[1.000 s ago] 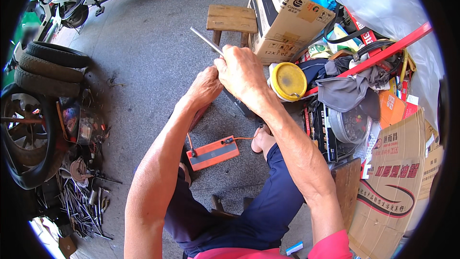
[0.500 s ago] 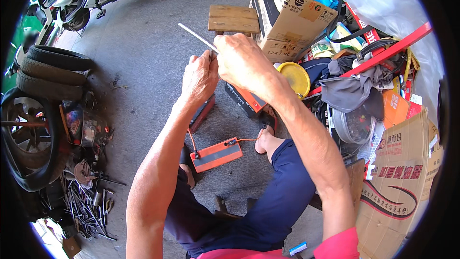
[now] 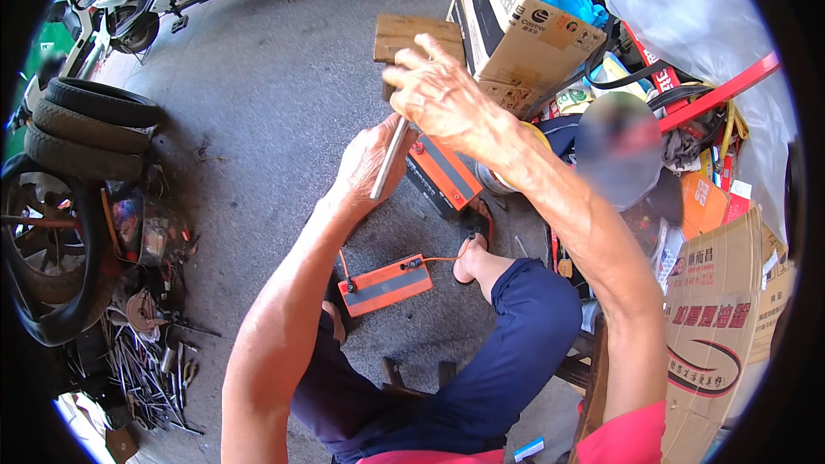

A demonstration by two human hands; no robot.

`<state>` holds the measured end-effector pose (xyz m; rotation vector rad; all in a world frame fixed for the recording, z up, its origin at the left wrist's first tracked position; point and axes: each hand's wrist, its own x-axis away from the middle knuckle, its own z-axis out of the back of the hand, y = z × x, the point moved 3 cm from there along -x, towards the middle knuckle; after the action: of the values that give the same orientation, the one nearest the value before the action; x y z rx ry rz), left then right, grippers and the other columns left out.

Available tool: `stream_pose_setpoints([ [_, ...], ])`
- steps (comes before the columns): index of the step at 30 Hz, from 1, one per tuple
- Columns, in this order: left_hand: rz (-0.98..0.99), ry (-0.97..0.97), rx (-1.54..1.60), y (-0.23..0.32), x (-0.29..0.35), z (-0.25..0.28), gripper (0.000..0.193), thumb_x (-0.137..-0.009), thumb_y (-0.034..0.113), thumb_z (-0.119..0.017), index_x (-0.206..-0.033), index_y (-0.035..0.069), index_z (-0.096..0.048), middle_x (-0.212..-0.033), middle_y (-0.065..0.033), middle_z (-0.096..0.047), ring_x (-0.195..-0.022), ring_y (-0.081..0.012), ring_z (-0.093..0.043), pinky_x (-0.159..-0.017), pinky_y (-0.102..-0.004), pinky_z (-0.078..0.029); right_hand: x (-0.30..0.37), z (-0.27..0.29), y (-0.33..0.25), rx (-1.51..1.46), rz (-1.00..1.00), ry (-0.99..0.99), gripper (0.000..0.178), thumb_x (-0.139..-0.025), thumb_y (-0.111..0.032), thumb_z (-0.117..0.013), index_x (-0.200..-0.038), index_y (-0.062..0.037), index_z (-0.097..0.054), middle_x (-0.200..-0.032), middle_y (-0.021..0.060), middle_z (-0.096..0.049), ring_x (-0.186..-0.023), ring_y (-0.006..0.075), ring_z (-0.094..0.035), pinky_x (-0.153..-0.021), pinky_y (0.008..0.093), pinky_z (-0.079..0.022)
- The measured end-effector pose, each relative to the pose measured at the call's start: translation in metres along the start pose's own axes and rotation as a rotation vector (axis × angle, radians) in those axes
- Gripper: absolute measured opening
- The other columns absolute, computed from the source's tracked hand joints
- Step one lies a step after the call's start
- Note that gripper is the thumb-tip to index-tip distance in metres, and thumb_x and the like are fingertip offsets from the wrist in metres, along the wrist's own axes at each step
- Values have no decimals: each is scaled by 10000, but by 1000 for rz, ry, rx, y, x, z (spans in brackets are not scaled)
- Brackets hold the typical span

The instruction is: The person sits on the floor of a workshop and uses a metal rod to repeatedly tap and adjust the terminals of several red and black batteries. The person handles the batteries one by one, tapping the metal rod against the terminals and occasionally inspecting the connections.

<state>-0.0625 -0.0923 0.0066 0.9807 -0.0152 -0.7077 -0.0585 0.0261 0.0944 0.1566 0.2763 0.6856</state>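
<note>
The left hand (image 3: pixel 368 161) is curled, its grip unclear; the metal rod (image 3: pixel 390 160) slants across it; the right hand (image 3: pixel 436 94) spreads its fingers above, so a slip could drop metal onto the orange-topped battery (image 3: pixel 449 173), shorting it

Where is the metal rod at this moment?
In the head view, the metal rod is just left of centre, slanting in front of the left hand, just below the right hand.
</note>
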Motion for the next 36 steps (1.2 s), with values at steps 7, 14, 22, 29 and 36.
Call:
stream_pose_setpoints([
  [7,168,85,17,-12,-2,19,199,-966,220,-534,-961,27,-584,-774,-232,-630,-757,-423,-643,-641,-455,-496,23,44,-29,-687,-828,246,486,-857,-472,-701,-789,9,-670,-674,142,-653,-610,249,-646,-592,370,-504],
  [14,65,-27,237,-23,4,8,281,-933,284,-579,-928,4,-565,-822,-232,-648,-777,-374,-664,-677,-427,-492,15,37,-48,-587,-782,-118,391,-720,-446,-761,-654,-65,-706,-598,148,-651,-637,337,-679,-655,393,-542],
  [22,183,43,133,0,-2,18,241,-972,223,-557,-910,-7,-592,-734,-90,-632,-697,-150,-582,-633,-338,-473,94,43,26,185,-1044,542,347,-822,-250,-718,-1035,8,-624,-1179,179,-588,-990,361,-637,-812,475,-511],
  [29,159,3,185,-3,0,16,182,-959,95,-514,-1102,5,-582,-849,-147,-681,-768,-273,-668,-705,-392,-508,90,25,6,-336,-1077,157,266,-819,-317,-691,-815,-58,-752,-766,163,-707,-759,343,-695,-736,426,-540],
  [36,212,114,-127,-14,-4,19,238,-856,101,-651,-1074,6,-665,-812,-157,-694,-728,-184,-669,-680,-340,-513,90,23,2,-473,-1027,48,299,-814,-321,-688,-828,-30,-752,-745,172,-702,-717,333,-702,-705,405,-548],
])
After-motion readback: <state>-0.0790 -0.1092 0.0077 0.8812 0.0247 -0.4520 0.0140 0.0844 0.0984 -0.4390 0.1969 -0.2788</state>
